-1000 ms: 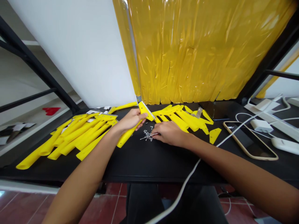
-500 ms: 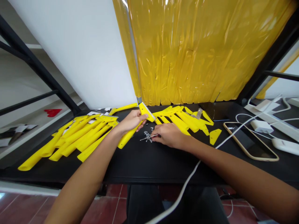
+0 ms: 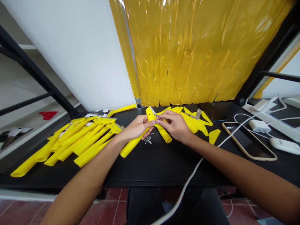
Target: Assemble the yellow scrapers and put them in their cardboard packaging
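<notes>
Far left, a red object (image 3: 48,115) is sitting on a shelf, and a heap of yellow handles (image 3: 82,137) is covering that side of the black table (image 3: 164,170); now the middle, where the left hand (image 3: 142,126) is grasping a yellow scraper (image 3: 133,144) near its head, thumb pressing on top, fingers curling beneath, the handle slanting down toward the person! Just below those fingers, small nuts and screws (image 3: 148,140) are lying scattered on the table, and beside them another yellow handle (image 3: 166,136) is resting. Here the right hand (image 3: 175,124) is pinching a slim metal tool (image 3: 160,117) between thumb and fingers, its tip pointing at the scraper's head, though whether it's touching, I'm not managing to tell! Further right, more yellow pieces (image 3: 195,124) are lying about, a triangular plate (image 3: 214,136) is sitting apart, and a phone (image 3: 248,141) is resting near a white charger (image 3: 259,126)
</notes>
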{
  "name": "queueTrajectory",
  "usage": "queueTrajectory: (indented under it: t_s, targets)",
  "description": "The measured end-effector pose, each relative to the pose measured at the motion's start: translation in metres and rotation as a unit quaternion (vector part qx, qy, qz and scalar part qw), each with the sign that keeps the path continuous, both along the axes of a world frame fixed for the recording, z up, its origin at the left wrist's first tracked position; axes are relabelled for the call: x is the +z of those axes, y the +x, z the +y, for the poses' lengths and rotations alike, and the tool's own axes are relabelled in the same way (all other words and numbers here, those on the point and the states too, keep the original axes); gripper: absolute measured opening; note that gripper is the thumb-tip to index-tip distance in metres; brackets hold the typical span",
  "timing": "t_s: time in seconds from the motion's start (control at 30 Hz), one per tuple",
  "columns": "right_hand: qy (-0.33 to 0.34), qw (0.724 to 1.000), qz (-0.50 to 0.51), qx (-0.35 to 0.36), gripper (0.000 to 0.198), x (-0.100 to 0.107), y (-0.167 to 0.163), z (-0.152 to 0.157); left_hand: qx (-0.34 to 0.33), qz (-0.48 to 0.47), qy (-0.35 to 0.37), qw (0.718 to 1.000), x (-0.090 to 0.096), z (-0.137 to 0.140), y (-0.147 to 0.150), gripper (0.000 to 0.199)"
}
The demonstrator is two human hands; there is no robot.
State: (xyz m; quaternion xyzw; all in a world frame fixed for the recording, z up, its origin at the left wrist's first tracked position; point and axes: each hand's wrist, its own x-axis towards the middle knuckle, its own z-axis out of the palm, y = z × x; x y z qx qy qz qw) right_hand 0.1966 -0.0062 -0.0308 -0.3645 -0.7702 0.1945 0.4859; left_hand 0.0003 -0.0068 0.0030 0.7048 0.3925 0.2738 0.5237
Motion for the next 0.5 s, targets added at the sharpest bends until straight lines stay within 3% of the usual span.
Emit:
queueTrajectory:
  t_s: [0.17,0.5]
  targets:
    - [0.015,0.999,0.050,-0.009,0.018,0.005,-0.005,-0.007,-0.007,0.029,0.023,0.999,-0.003,-0.003,0.004,0.031]
    - [0.036,0.998,0.047,-0.017,0.013,0.003,-0.003,-0.008,-0.014,0.099,0.058,0.993,-0.010,-0.013,0.012,0.032]
